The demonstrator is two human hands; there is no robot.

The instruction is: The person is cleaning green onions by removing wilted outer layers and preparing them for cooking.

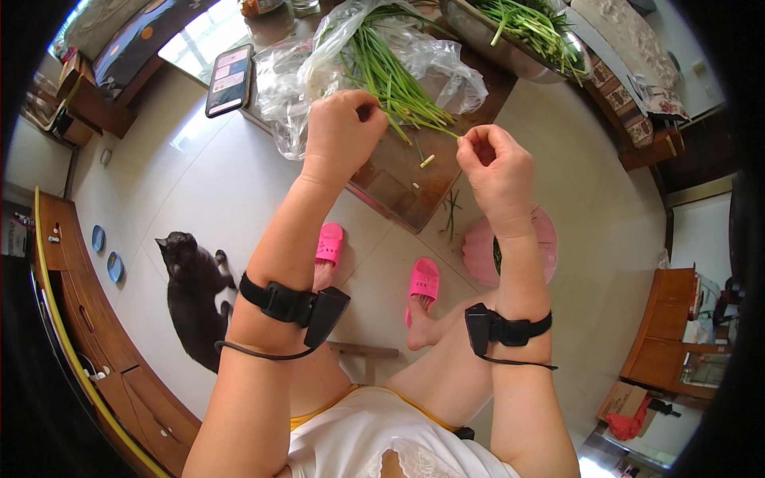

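Note:
A single thin green chive stalk (421, 123) runs between my two hands. One end is inside the curled fingers of my left hand (346, 128); the thumb and fingertips of my right hand (496, 170) pinch the other. Behind the hands, a bunch of long green chives (388, 69) lies on a crumpled clear plastic bag (460, 77) on the dark wooden table (400, 185). A short cut piece of stalk (427, 161) and a smaller pale bit (415, 186) rest near the table's corner.
More chives (538, 36) fill a metal container (478, 27) at the far right. A phone (230, 80) lies on the table's left edge. Below my right forearm stands a pink bin (541, 239), with green scraps (449, 212) on the floor nearby. A black cat (194, 293) lies left.

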